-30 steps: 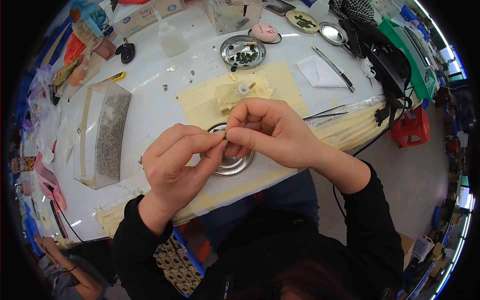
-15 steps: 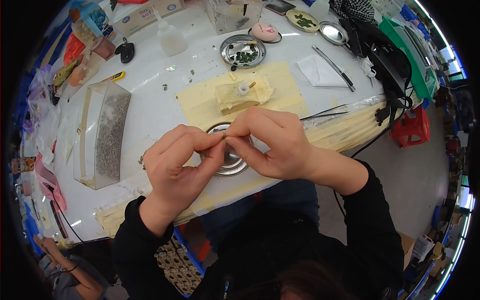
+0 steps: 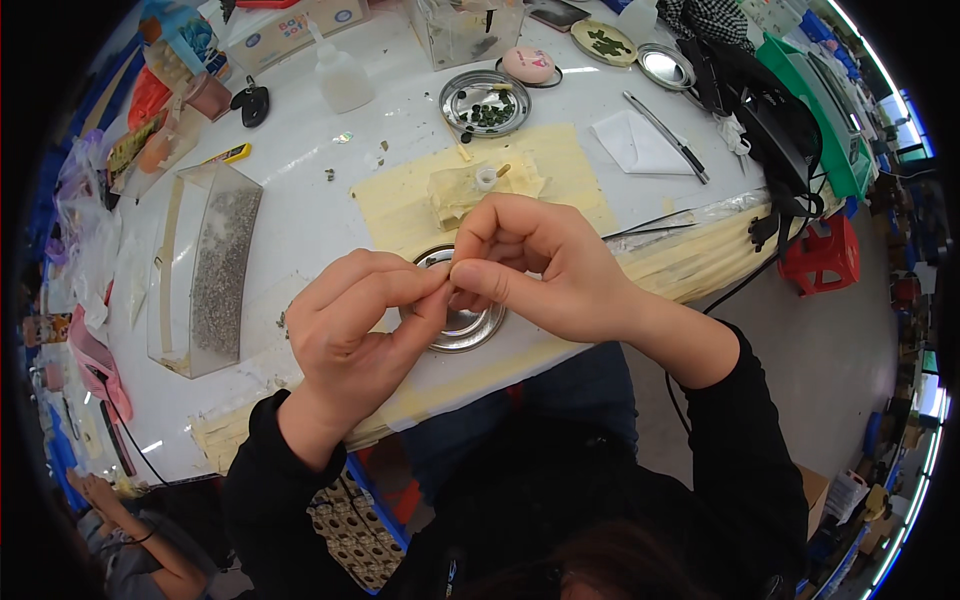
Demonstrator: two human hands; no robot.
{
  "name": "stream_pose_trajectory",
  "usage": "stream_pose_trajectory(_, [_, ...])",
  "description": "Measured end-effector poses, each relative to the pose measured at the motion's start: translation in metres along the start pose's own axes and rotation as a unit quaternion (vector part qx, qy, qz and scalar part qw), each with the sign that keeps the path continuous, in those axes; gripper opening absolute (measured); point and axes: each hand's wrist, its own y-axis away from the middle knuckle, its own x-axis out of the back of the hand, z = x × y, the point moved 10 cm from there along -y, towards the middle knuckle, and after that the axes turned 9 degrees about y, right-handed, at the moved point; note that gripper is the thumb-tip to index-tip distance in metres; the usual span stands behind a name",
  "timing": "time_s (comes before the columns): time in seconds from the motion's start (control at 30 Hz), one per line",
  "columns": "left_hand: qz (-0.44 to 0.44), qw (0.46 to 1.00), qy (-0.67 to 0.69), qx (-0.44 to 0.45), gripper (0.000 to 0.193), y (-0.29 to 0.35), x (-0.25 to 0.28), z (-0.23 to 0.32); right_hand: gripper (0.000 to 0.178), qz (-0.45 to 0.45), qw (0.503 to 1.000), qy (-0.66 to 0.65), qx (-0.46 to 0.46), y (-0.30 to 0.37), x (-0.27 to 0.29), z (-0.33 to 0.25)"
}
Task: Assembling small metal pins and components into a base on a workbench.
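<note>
Over a small round metal dish [image 3: 462, 338] near the table's front edge, my two hands meet at the fingertips. My left hand [image 3: 362, 330] is closed in a pinch of thumb and forefinger. My right hand [image 3: 545, 268] also pinches, its thumb tip against the left fingertips and its other fingers curled. Whatever lies between the fingertips is too small and covered to name. Just beyond the hands, a block wrapped in yellowish tape [image 3: 455, 190] carries a small white cup [image 3: 487, 178]. Part of the dish is hidden under my hands.
Farther back is a metal plate [image 3: 455, 97] of small dark green pieces. A clear bin of grey grit [image 3: 225, 270] stands on the left, a squeeze bottle [image 3: 343, 82] behind. To the right lie a pen [image 3: 665, 135], white paper [image 3: 632, 145] and a black bag [image 3: 775, 130].
My right hand has rolled, its thumb now lying across the fingertips and its other fingers curling inward. My left hand has barely moved.
</note>
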Motion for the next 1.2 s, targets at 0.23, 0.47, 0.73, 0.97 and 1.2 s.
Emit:
stream_pose_trajectory(0.23, [-0.007, 1.000, 0.013, -0.019, 0.017, 0.000, 0.001, 0.004, 0.014, -0.071, 0.993, -0.076, -0.059, -0.002, -0.008, 0.008])
stream_pose_trajectory(0.47, [0.002, 1.000, -0.014, 0.000, 0.016, -0.001, 0.000, 0.004, 0.008, 0.037, 0.978, 0.173, 0.111, 0.003, 0.003, -0.022])
stream_pose_trajectory(0.73, [-0.001, 1.000, -0.024, 0.015, 0.016, 0.001, -0.001, 0.002, 0.008, 0.055, 0.945, 0.270, 0.175, 0.007, 0.001, -0.034])
stream_pose_trajectory(0.97, [-0.011, 0.999, 0.036, -0.015, 0.016, -0.001, 0.001, 0.004, 0.012, -0.075, 0.988, -0.105, -0.090, -0.002, -0.008, 0.010])
stream_pose_trajectory(1.2, [0.005, 1.000, 0.014, 0.017, 0.014, -0.002, 0.001, 0.000, 0.010, 0.004, 0.999, 0.032, 0.039, 0.000, 0.002, -0.007])
